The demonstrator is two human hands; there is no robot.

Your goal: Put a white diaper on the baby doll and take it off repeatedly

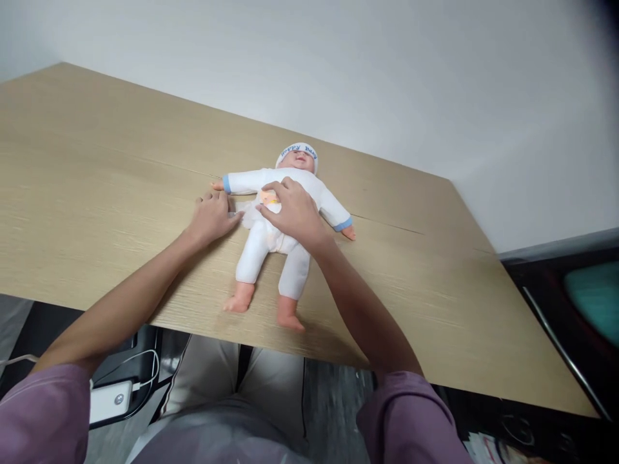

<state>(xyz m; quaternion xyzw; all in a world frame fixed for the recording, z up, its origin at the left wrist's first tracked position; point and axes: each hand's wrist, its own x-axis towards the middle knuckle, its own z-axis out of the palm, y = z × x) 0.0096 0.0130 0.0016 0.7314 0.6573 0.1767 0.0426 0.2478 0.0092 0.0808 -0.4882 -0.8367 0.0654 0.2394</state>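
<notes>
A baby doll (283,248) in a white romper with blue cuffs and a white cap lies on its back on the wooden table (97,193), feet toward me. My right hand (290,209) rests on the doll's belly, fingers curled and pinching the white fabric at its open front, where a bit of bare torso shows. My left hand (210,216) lies on the table beside the doll's side, fingertips touching the loose edge of the romper.
A white wall runs behind the table. Under the table's near edge lie a white power adapter (111,401) and cables. A dark piece of furniture with a teal object (594,296) stands at the right.
</notes>
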